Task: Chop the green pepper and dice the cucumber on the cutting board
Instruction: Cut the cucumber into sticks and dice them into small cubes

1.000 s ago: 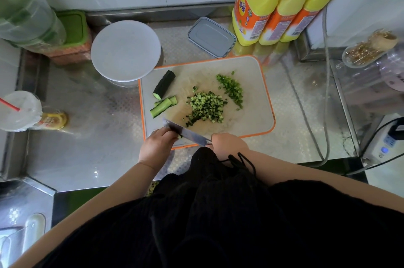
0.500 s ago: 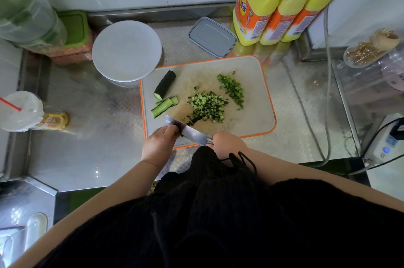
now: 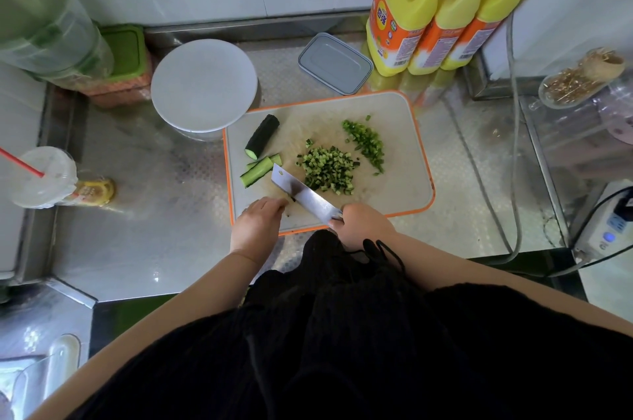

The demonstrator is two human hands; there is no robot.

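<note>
I hold the knife [image 3: 303, 195] in my right hand [image 3: 363, 224], fingers curled round the handle at the near edge of the cutting board [image 3: 404, 186]. The blade runs diagonally away from me toward the left, its tip just beside the cucumber strips [image 3: 261, 170]. This angle places the flat of the blade alongside the diced cucumber [image 3: 327, 170], which suits gathering or a next cut; I cannot tell which.

My left hand [image 3: 260, 222] rests at the near left part of the board, touching the blade's left side. Its fingers are curled under, and whether they pinch a small piece there is hidden. I judge the curl keeps the fingertips back from the edge.

Location of task items:
- The diced cucumber forms a heap at the board's centre.
- The chopped green pepper [image 3: 365, 144] lies in a separate band just right of and behind the heap, which keeps the two products apart.
- A cucumber end piece [image 3: 262, 136] lies uncut at the far left, near the strips.

I judge the pepper step complete and the cucumber step partly done: the strips and end piece remain.

A white round lid [image 3: 203, 85] overlaps the board's far left corner. A rectangular container [image 3: 335, 63] and three yellow bottles [image 3: 442, 4] stand behind the board.
</note>
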